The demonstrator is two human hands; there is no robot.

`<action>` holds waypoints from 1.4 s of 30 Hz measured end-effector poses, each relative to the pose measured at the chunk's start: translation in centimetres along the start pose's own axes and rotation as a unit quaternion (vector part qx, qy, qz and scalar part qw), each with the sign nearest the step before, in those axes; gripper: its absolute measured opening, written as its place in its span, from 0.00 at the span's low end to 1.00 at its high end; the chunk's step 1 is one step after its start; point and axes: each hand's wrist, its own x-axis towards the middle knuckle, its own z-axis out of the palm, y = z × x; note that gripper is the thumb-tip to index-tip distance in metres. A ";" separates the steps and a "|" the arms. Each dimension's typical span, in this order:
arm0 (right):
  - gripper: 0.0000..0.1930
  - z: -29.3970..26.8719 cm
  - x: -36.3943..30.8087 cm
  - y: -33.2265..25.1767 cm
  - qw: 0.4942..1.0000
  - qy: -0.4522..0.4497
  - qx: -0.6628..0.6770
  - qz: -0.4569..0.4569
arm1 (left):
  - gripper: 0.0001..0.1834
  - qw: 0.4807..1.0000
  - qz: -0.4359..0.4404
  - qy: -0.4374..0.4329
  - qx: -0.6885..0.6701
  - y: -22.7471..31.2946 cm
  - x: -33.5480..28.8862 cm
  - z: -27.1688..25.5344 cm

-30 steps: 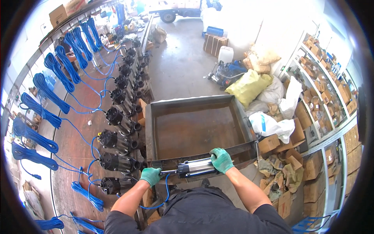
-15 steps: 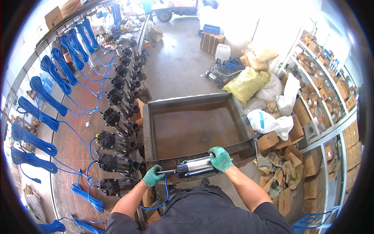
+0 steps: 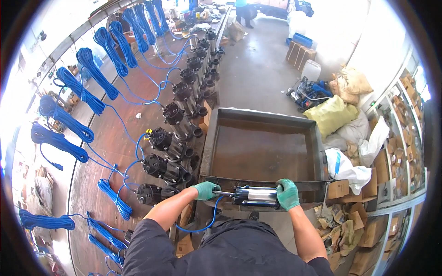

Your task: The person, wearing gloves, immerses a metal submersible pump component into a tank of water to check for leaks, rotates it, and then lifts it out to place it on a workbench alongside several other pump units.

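Left hand (image 3: 205,190), green knit glove, clamps black end of shiny steel cylindrical pump (image 3: 256,196); right hand (image 3: 287,194) grips other end. Rusty rectangular metal tank (image 3: 264,152) behind.

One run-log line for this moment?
left hand: grips pump end | right hand: grips other end | pump: horizontal over near rim of metal tank

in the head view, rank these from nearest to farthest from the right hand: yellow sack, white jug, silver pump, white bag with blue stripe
1. silver pump: held in the right hand, lying across the near rim of the metal tank.
2. white bag with blue stripe: just right of the tank.
3. yellow sack: beyond the bag, by the tank's far right corner.
4. white jug: farthest, on the floor by the wall.
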 end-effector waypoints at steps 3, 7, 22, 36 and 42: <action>0.05 0.2 0.0 0.0 1.000 -0.004 0.014 0.007 | 0.14 0.947 0.039 0.187 0.259 0.3 -1.5 2.3; 0.05 0.1 0.2 0.2 1.000 -0.013 0.014 0.008 | 0.19 0.948 -0.032 0.207 0.240 1.0 -1.6 3.3; 0.04 0.7 0.2 0.5 1.000 -0.021 0.006 -0.012 | 0.23 0.961 -0.038 0.164 -0.220 -1.8 -1.9 4.5; 0.14 -2.9 -2.6 3.8 0.956 0.124 0.166 0.207 | 0.27 0.924 -0.076 0.312 -0.209 -0.4 -5.1 4.5; 0.20 -6.9 -13.6 19.9 0.855 0.289 -0.091 0.421 | 0.20 0.863 -0.139 0.397 -0.280 -1.9 -7.0 5.8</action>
